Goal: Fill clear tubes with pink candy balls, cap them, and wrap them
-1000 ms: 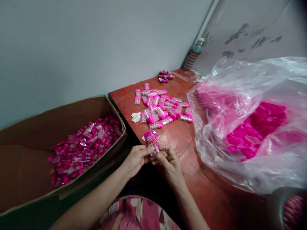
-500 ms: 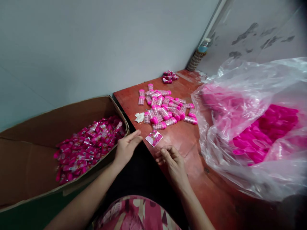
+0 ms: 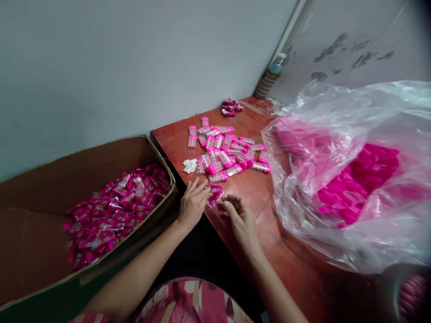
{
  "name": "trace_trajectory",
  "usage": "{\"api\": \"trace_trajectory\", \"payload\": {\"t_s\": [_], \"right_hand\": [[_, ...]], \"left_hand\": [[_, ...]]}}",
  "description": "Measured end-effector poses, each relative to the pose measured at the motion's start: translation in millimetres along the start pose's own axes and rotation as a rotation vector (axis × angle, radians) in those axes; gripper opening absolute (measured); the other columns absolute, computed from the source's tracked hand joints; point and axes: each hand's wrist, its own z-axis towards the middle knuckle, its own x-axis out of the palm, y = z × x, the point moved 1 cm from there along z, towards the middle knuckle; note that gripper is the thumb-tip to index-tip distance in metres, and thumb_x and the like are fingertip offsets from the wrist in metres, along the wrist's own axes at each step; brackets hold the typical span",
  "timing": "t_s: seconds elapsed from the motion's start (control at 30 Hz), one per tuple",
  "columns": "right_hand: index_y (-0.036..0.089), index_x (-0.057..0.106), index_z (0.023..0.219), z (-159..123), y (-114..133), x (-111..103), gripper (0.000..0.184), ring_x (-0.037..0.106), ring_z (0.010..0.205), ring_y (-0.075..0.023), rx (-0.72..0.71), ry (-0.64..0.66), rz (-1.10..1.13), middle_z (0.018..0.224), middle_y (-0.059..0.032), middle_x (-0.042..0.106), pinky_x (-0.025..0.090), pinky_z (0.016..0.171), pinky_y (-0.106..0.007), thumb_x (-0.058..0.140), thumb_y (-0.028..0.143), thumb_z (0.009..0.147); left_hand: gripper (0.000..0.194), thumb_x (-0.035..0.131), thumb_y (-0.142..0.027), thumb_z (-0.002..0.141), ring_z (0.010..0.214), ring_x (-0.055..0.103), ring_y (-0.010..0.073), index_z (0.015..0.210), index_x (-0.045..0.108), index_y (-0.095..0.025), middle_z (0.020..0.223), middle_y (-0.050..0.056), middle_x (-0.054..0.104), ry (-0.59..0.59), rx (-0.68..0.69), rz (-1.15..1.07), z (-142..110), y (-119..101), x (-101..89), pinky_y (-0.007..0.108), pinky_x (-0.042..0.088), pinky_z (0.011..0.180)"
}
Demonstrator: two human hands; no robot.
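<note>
A flat pink printed packet point(image 3: 214, 194) lies at the near edge of the red table. My left hand point(image 3: 194, 202) is laid over its left side with fingers stretched out, hiding part of it. Just right of the packet, my right hand point(image 3: 239, 220) is half curled, its thumb and fingers apart and nothing visible between them. Beyond both hands is a loose heap of clear tubes point(image 3: 225, 159) with pink caps, full of small pale-pink balls.
At left stands an open cardboard box point(image 3: 30, 224) holding many wrapped pink packs point(image 3: 114, 206). A clear plastic bag point(image 3: 292, 211) of pink caps point(image 3: 350, 188) fills the right. Crumpled white paper point(image 3: 190, 166), a few packets point(image 3: 230, 106) and a bottle point(image 3: 269, 78) are farther back.
Both hands held a filled pink packet a second ago. My left hand then swung toward the box, a pack dropping there, and has come back onto the flat packet. My right hand stayed close by.
</note>
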Motion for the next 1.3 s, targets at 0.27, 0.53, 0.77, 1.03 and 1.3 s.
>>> {"api": "trace_trajectory", "payload": {"t_s": [0.27,0.53,0.77,1.03,1.3], "right_hand": [[0.022,0.051,0.095,15.5,14.4,2.9,0.028,0.054,0.056,-0.0100,-0.053,0.083,0.083,0.062,0.0063,0.057,0.043,0.055,-0.021,0.065,0.029,0.072],[0.021,0.062,0.093,65.6,42.5,-32.9,0.022,0.061,0.079,-0.0205,-0.344,0.043,-0.836,0.087,-0.0048,0.067,0.047,0.071,-0.033,0.048,0.034,0.083],[0.011,0.054,0.109,138.9,40.4,-72.2,0.033,0.034,0.123,-0.0339,-0.402,-0.120,-1.057,0.123,-0.0197,0.050,0.022,0.099,-0.051,0.049,0.022,0.078],[0.021,0.057,0.104,68.4,25.4,-92.8,0.027,0.047,0.117,-0.0244,-0.430,0.012,-0.972,0.122,-0.0089,0.055,0.035,0.093,-0.040,0.046,0.034,0.083],[0.013,0.061,0.078,73.9,36.0,-81.5,0.038,0.062,0.074,-0.0297,-0.081,-0.282,-1.139,0.071,-0.0146,0.066,0.042,0.063,-0.035,0.056,0.050,0.070]], "left_hand": [[0.036,0.069,-0.031,0.067,0.100,0.059,0.0244,0.102,0.066,-0.023,0.105,0.006,0.066,0.085,-0.373,-0.405,-13.1,-29.9,-3.7,0.035,0.044,0.089],[0.023,0.073,-0.033,0.062,0.059,0.062,0.0146,0.064,0.070,-0.010,0.064,0.008,0.067,0.199,-0.684,-0.559,-12.0,-28.2,-3.9,0.024,0.052,0.060],[0.020,0.075,-0.028,0.060,0.057,0.062,0.0120,0.062,0.068,-0.009,0.063,0.006,0.067,0.104,-0.787,-0.697,-14.4,-28.0,-2.2,0.021,0.052,0.055],[0.008,0.070,-0.016,0.067,0.055,0.062,0.0111,0.070,0.065,-0.010,0.063,0.002,0.066,-0.085,-0.909,-0.969,-7.6,-21.0,-6.3,0.021,0.055,0.052],[0.001,0.063,-0.012,0.075,0.058,0.064,0.0131,0.076,0.062,-0.012,0.067,0.003,0.067,-0.265,-0.951,-1.161,-3.1,-24.9,1.7,0.026,0.057,0.056]]}}
